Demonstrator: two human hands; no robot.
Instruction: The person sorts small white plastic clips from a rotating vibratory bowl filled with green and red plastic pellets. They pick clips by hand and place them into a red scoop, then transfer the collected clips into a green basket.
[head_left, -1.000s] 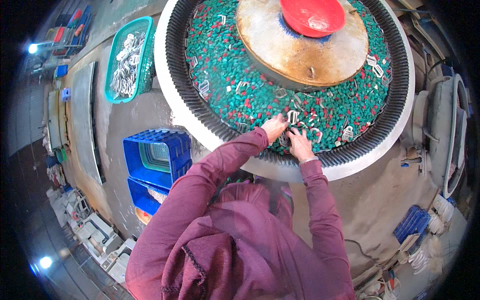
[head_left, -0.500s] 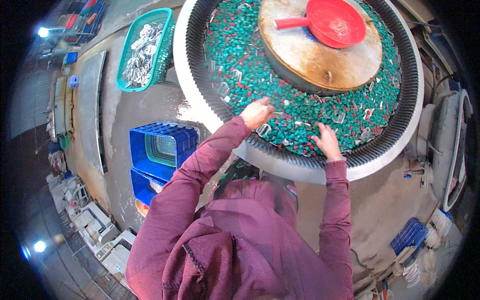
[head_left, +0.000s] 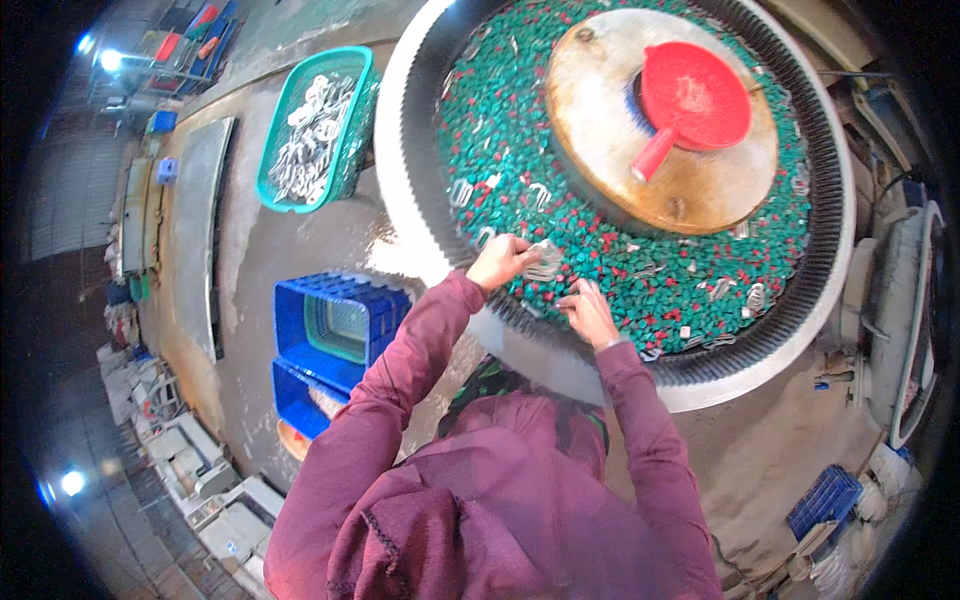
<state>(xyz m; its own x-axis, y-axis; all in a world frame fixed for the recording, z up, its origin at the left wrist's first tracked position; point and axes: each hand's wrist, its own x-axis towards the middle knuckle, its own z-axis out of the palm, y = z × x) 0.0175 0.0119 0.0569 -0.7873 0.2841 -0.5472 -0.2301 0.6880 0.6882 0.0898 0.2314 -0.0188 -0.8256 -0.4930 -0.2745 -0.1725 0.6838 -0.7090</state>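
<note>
My left hand pinches flat, looped silvery metal pieces over the near left part of a large round tub. To its right, my right hand is just above the chips, its fingers curled in toward the left hand; whatever its fingertips hold is too small to make out. Green and red chips fill the ring of the tub. More looped metal pieces lie scattered among them.
On the tub's round centre cover rests a red scoop with a handle. A green basket of metal pieces stands left of the tub. Blue crates sit on the floor below it. Another round machine is at the right.
The scoop's handle has swung from pointing left to pointing toward me. My hands have come closer together, and the left now holds metal pieces. The whole view has shifted slightly.
</note>
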